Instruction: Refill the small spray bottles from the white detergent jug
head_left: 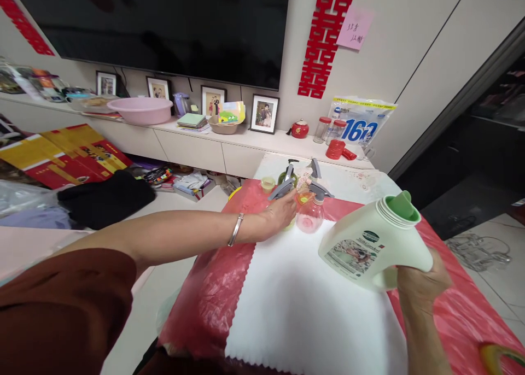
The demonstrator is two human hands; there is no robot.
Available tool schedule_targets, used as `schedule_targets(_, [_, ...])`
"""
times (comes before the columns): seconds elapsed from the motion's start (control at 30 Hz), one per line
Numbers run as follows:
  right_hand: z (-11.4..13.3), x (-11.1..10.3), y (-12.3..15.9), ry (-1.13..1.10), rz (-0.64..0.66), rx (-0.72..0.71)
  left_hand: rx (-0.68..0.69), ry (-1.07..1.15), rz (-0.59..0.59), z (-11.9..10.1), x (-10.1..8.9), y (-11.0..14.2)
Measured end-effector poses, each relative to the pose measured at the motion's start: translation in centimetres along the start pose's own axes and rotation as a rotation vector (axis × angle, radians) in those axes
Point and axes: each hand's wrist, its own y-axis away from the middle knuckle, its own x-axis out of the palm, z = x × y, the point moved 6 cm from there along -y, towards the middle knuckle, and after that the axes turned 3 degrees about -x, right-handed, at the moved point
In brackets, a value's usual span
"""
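Note:
My right hand (429, 279) is closed around the handle of a pale green detergent jug (356, 249). The jug is tilted above a white scalloped mat (311, 315), its cap off and a green pouring spout showing in its mouth. Farther forward, my left hand (281, 214) is closed about a spray bottle with a grey trigger head (283, 189); the hand hides most of that bottle. Just right of it stands a clear pinkish spray bottle (310, 219) with a grey trigger. More bottles, one with a yellow label, cluster behind, partly hidden.
Red plastic sheeting (217, 287) covers the table under the mat. A small cup (268, 185) stands at the far left edge, and a tape roll (500, 358) lies at near right. Behind are red-lidded jars (322, 130), a printed bag (361, 123) and a pink basin (141, 111) on a cabinet.

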Motion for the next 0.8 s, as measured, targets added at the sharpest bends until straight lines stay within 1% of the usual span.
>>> schedule_targets(0.13, [0.5,-0.1,-0.1,-0.002,0.007,0.012,0.009,0.028,0.000,-0.4,-0.6,0.3])
schedule_targets(0.23, [0.4,-0.1,0.0,-0.005,0.011,0.024,0.008,0.035,0.024,-0.7,-0.5,0.2])
schedule_targets(0.3, [0.1,-0.1,0.0,-0.008,0.006,0.033,-0.018,0.079,0.023,-0.8,-0.3,0.1])
schedule_targets(0.43, [-0.6,-0.1,0.1,-0.001,0.005,0.037,-0.048,0.188,-0.039,-1.0,0.0,0.1])
schedule_targets(0.53, [-1.1,-0.1,0.2,0.013,0.004,0.035,-0.013,0.293,-0.134,-1.7,-0.1,0.7])
schedule_targets(0.6, [-1.4,-0.1,0.3,0.011,0.004,0.038,0.032,0.374,-0.197,-2.5,-0.2,1.5])
schedule_targets(0.67, [-1.5,0.0,0.3,0.001,0.012,0.046,0.056,0.424,-0.221,-3.6,0.0,2.8])
schedule_targets(0.73, [-1.4,0.0,0.4,-0.006,0.022,0.058,0.024,0.432,-0.195,-4.8,0.6,4.6])
schedule_targets(0.8, [-1.3,0.0,0.3,-0.004,0.023,0.072,-0.032,0.422,-0.142,-6.0,1.7,6.5])
